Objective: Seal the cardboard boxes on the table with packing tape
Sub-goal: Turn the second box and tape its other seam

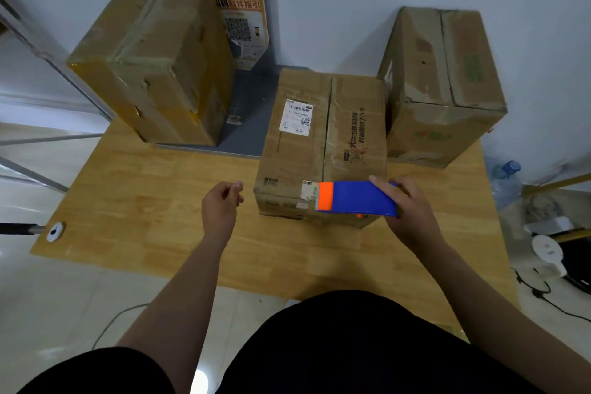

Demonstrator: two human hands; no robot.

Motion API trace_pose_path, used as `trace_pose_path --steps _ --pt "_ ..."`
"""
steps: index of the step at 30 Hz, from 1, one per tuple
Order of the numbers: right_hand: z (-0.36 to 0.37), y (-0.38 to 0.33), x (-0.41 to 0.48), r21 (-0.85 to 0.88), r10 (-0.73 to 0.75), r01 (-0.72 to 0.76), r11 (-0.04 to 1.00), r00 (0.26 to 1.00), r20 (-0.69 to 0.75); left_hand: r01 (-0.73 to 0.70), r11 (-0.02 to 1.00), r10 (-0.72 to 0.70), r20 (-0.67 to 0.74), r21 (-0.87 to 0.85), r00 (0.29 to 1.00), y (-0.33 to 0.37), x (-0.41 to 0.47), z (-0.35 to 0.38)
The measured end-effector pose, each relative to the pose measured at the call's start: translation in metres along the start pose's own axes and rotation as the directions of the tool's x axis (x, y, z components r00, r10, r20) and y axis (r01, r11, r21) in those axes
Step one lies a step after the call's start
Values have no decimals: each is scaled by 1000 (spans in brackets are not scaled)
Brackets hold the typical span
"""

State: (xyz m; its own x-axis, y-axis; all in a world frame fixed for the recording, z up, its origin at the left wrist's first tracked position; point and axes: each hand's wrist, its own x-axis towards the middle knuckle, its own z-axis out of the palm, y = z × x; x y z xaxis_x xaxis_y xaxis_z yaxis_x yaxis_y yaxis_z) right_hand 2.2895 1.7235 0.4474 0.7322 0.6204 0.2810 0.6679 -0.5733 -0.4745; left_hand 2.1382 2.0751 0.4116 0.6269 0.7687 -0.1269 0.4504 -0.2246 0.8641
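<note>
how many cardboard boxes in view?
3: left box at the back left, middle box in front by the tape dispenser, right box at the back right. No sign of hidden ones.

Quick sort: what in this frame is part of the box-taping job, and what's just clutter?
Job:
- tape dispenser, held by the right hand
- left hand, holding nothing
- middle box
- left box
- right box

Lying about:
- water bottle, beside the table
- QR-code sign
- white device on the floor

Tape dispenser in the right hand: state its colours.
The tape dispenser has a blue body with an orange end, seen in the head view.
</note>
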Motion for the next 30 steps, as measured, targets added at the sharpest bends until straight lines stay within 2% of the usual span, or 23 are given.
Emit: trace_pose_path --steps 8,12,17,21,26,28,30 --pt "12 -10 0 -71 5 -5 997 1000 4 -41 999 42 26 -14 999 -20 15 2" --pt "11 -18 1 -127 -10 9 992 1000 -7 -25 998 23 48 50 999 -28 21 9" --pt "12 -26 3 -163 -13 15 987 1000 13 -48 992 50 -16 119 999 -31 17 26" --pt "18 -30 4 -168 2 4 986 999 36 -13 994 22 -80 111 997 -33 5 42" --pt "21 -33 6 -169 38 -34 985 999 25 -27 995 31 -41 98 999 -35 4 50" --pt "21 -34 8 -180 43 -38 983 999 24 35 992 -38 17 120 999 -41 7 51" --pt "22 -34 8 -182 50 -45 982 999 20 215 973 -221 69 83 973 -43 10 50"
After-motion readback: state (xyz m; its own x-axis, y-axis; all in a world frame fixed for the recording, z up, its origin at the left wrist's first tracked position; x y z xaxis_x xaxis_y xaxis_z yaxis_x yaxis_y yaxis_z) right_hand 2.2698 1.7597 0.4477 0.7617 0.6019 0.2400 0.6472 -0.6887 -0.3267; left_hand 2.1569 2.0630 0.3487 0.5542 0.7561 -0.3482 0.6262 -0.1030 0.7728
